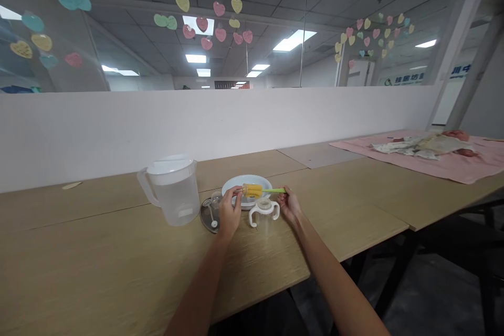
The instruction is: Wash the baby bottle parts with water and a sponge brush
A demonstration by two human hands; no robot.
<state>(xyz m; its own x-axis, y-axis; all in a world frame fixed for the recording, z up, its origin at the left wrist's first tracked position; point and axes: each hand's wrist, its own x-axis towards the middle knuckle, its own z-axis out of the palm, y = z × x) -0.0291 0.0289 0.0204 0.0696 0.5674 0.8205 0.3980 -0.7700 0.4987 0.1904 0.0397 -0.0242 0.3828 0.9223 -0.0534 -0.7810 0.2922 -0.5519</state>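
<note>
While I watch from afar: both hands share one brush.
Right hand [289, 203]: pinches the green handle end, steadying it level.
Left hand [230, 212]: fingers closed at the brush [255, 190] sponge.
Brush: yellow sponge head, above the handled bottle [264, 215].
Around: white plate [236, 185], clear pitcher [173, 189], wooden table [118, 252].

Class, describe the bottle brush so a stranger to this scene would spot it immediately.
Find the wooden table and its clear plastic pitcher. Right of the pitcher, two hands hold a bottle brush level above a handled baby bottle. Nothing else nearby has its yellow sponge head and thin green handle.
</note>
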